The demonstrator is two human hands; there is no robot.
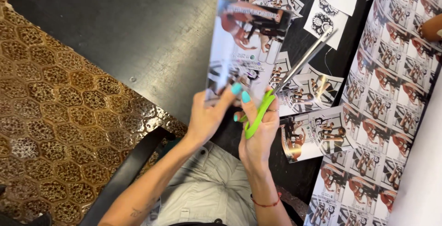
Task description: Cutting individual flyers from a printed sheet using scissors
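Observation:
My left hand (208, 116) pinches the lower edge of a glossy printed flyer (246, 46) and holds it up over the black table (138, 28). My right hand (258, 134) grips green-handled scissors (285, 85); their metal blades are spread and point up to the right, beside the flyer's right edge. Both hands sit close together above my lap.
Several cut printed cards (313, 136) lie on the table right of my hands. A large uncut printed sheet (391, 97) runs along the right side. White paper pieces (334, 5) lie at the top. A patterned brown floor (55, 115) is at left. Another person's hand (432, 27) shows at far right.

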